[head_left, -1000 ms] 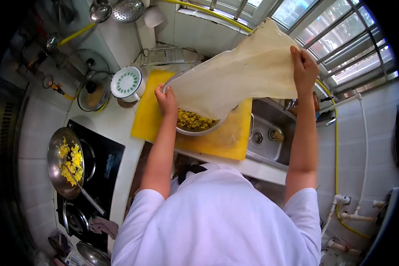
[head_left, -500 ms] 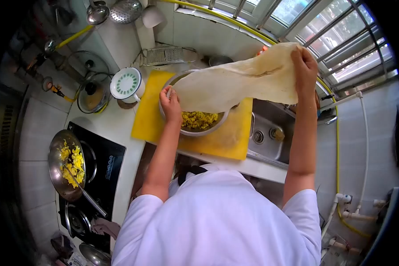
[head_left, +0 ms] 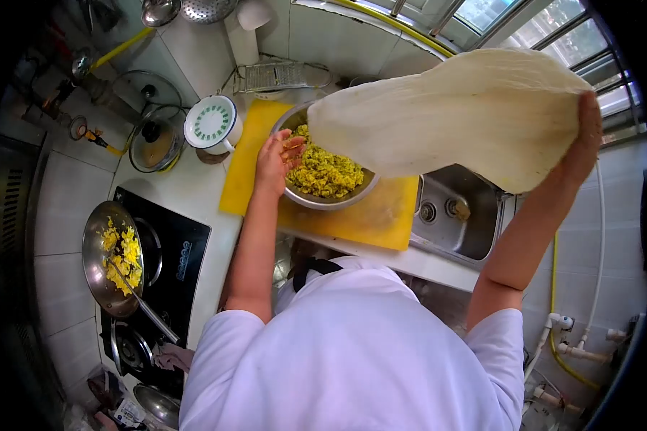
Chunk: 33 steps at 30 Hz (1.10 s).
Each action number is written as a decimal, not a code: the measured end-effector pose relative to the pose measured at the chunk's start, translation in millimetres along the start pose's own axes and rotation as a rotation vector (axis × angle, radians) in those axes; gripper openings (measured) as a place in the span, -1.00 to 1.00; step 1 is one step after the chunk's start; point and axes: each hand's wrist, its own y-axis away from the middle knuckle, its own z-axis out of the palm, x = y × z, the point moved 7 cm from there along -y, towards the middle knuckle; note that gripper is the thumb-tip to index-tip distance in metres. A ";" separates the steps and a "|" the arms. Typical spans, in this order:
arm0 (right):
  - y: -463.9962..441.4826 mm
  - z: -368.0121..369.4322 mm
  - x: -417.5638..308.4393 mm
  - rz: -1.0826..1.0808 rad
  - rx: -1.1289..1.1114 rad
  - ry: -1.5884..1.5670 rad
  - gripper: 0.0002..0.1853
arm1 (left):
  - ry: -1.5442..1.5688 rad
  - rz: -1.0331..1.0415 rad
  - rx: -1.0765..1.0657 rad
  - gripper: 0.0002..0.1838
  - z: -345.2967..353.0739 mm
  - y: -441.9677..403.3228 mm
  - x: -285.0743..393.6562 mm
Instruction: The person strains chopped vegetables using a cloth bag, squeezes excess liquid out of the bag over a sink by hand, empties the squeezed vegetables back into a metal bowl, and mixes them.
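Observation:
A wide, thin, cream-coloured sheet (head_left: 446, 118), which looks like dough or tofu skin, hangs in the air over the bowl and the sink. My right hand (head_left: 581, 144) grips its far right end, raised up by the window. My left hand (head_left: 274, 159) is apart from the sheet, its fingers loosely spread over the left rim of a metal bowl (head_left: 331, 204). Inside the bowl lies a chopped yellow-green filling (head_left: 325, 174), partly covered by the sheet's left end. Under the bowl is a yellow cutting board (head_left: 366, 228).
Left, a wok (head_left: 93, 251) of scrambled egg with a spatula (head_left: 151, 316) sits on the black cooktop (head_left: 183, 237). An enamel mug (head_left: 212, 122), a lidded glass pot (head_left: 154, 147) and a grater (head_left: 280, 75) stand behind. A steel sink (head_left: 453, 233) is on the right.
My left hand has let go of the sheet's left end. My right hand has moved farther right with the sheet, which uncovers more of the filling.

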 end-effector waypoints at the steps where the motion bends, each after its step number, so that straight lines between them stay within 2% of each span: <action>1: 2.4 -1.7 -8.1 -0.008 0.006 -0.001 -0.73 | -0.003 -0.006 0.000 -0.66 -1.1 -1.3 -2.8; 3: 6.8 -5.4 -19.9 -0.017 0.020 0.006 -0.71 | -0.320 0.254 -0.068 -0.74 8.8 -3.7 11.0; 4: 10.0 -9.2 -25.2 -0.028 0.061 0.074 -0.65 | -0.323 0.246 -0.074 -0.74 14.3 -3.8 8.6; 6: 17.2 -14.2 -35.9 -0.040 0.110 0.147 -0.58 | -0.384 0.629 -0.044 -0.82 30.6 6.9 29.9; 7: 21.5 -16.9 -39.7 -0.026 0.132 0.146 -0.57 | -0.388 0.625 -0.053 -0.82 30.9 4.1 28.2; 9: 21.4 -27.0 -39.7 0.011 0.116 0.075 -0.54 | -0.839 0.637 0.001 -0.78 29.6 -3.4 19.5; 10: 22.5 -29.3 -41.7 0.010 0.127 0.079 -0.54 | -0.843 0.634 -0.010 -0.78 22.9 -8.4 12.5; 12: 28.6 -44.2 -50.5 -0.007 0.303 0.201 -0.51 | -1.595 0.798 -0.221 -0.68 37.5 -4.0 -11.7; 13: 32.5 -49.4 -56.9 -0.130 0.286 0.330 -0.51 | -1.649 0.567 -0.323 -0.63 33.8 -7.3 -26.4; 14: 32.4 -59.8 -57.4 -0.129 0.304 0.339 -0.51 | -1.654 0.567 -0.345 -0.63 34.5 -0.9 -28.9; 16: 30.9 -80.6 -63.1 -0.142 0.301 0.407 -0.55 | -1.629 0.738 -0.299 -0.63 54.2 25.0 -9.3; 18: 30.3 -101.6 -69.3 -0.153 0.348 0.497 -0.60 | -1.606 0.702 -0.363 -0.58 59.6 24.2 0.0; 19: 31.8 -110.4 -72.4 -0.157 0.389 0.556 -0.64 | -1.424 0.575 -0.384 -0.57 52.5 17.2 2.9; 21: 41.8 -122.6 -78.0 -0.187 0.473 0.541 -0.69 | -1.243 0.447 -0.435 -0.55 49.9 9.1 2.6; 23: 52.9 -141.5 -82.1 -0.217 0.560 0.527 -0.74 | -1.665 0.862 -0.432 -0.56 65.2 20.3 6.3; 24: 55.7 -152.2 -79.7 -0.206 0.559 0.480 -0.74 | -1.659 0.872 -0.470 -0.56 62.8 22.3 2.9; 26: 63.3 -172.2 -72.7 -0.213 0.589 0.447 -0.75 | -1.865 0.958 -0.487 -0.57 59.1 25.8 -9.1; 27: 65.9 -179.0 -65.8 -0.203 0.582 0.515 -0.77 | -1.662 0.856 -0.515 -0.60 69.4 32.6 1.0; 28: 69.0 -187.2 -56.9 -0.185 0.573 0.585 -0.79 | -1.656 0.860 -0.551 -0.60 67.0 30.5 -2.9; 29: 71.2 -197.6 -45.1 -0.170 0.549 0.564 -0.82 | -1.456 0.621 -0.501 -0.63 49.2 12.8 -4.0; 31: 75.9 -216.0 -21.1 -0.137 0.509 0.545 -0.86 | -1.252 0.385 -0.464 -0.65 32.2 -9.3 -12.8; 33: 82.3 -235.6 7.8 -0.073 0.502 0.543 -0.88 | -1.322 0.427 -0.425 -0.69 37.3 -17.6 -13.9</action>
